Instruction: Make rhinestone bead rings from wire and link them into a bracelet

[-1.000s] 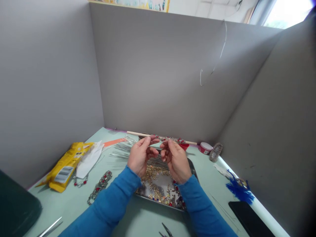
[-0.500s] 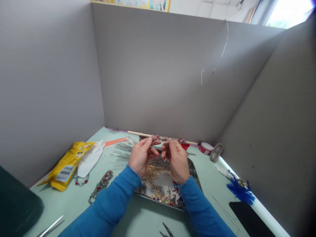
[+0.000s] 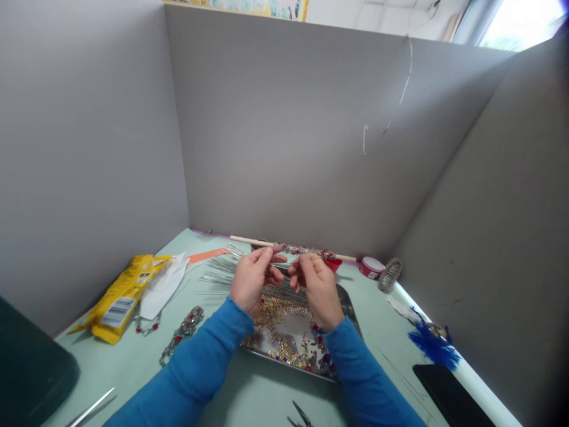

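Both hands are up over the tray (image 3: 293, 326) of beads (image 3: 272, 317), which sits on the tabletop (image 3: 253, 391) straight in front of the worker. L hand (image 3: 249, 280) and R hand (image 3: 320, 286) face each other, tips near but apart, thumbs brought in to the forefingers. Each grip looks like a pinch; can't tell if anything's in it, b/c nothing shows betw. the fingers from here.

Step in hand, I'd judge, is close fingertip work w/ something v. small; next move prob. calls for a light touch and both hands steady.

A bundle of thin wires (image 3: 217, 276) fans out past the L hand and runs behind it over the tray's far end. Beyond: a stick (image 3: 249, 241) w/ a beaded chain (image 3: 302, 249) around it, plus a red cup (image 3: 334, 264), partly hidden by R hand.

Nearer, pliers (image 3: 303, 414) are cut off at the bottom edge, handles out of sight; same w/ a pointed metal tool (image 3: 93, 406), poss. scissors. Dark flat slab (image 3: 448, 392) on R, maybe a phone, also cut off. Wrists and sleeves (image 3: 200, 362) cover parts of the tray's sides.
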The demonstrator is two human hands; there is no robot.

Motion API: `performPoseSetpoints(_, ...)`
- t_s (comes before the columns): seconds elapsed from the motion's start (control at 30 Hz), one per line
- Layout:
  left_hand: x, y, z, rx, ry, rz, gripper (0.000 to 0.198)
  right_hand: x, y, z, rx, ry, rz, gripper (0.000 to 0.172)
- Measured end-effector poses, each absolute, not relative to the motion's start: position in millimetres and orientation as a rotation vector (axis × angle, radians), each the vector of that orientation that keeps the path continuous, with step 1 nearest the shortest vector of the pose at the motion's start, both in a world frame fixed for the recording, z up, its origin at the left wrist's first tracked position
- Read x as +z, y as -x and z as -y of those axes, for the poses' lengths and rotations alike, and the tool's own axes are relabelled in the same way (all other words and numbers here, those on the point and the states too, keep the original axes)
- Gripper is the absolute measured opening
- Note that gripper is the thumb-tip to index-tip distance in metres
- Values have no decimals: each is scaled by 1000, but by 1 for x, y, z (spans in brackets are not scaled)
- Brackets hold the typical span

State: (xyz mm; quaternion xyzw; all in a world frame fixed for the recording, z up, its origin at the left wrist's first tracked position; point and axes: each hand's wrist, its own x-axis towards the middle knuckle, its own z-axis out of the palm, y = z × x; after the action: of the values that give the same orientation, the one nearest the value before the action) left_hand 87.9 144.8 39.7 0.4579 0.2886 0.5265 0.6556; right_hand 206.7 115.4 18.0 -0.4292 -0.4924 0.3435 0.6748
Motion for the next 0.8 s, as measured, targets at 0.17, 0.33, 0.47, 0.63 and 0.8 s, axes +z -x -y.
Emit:
performPoseSetpoints(0.17,43,-83,-150,1153,-1314,-815,25,23,-213,-113,865,1077,1270,27)
performPoseSetpoints(0.33,44,-76,-152,1069,-1756,-970,27,20,-215,-111,905,1197,1440,24)
performPoseSetpoints(0.47,46,-73,-151,918,-2187,-1113,29,17,-214,-111,889,1268,1585,22)
performPoseSetpoints(0.63,42,-73,-151,810,-2484,-1165,29,19,-214,-108,824,1305,1731,23)
performPoseSetpoints(0.8,38,-75,-152,748,-2551,-1197,29,20,-215,-109,780,1333,1788,23)
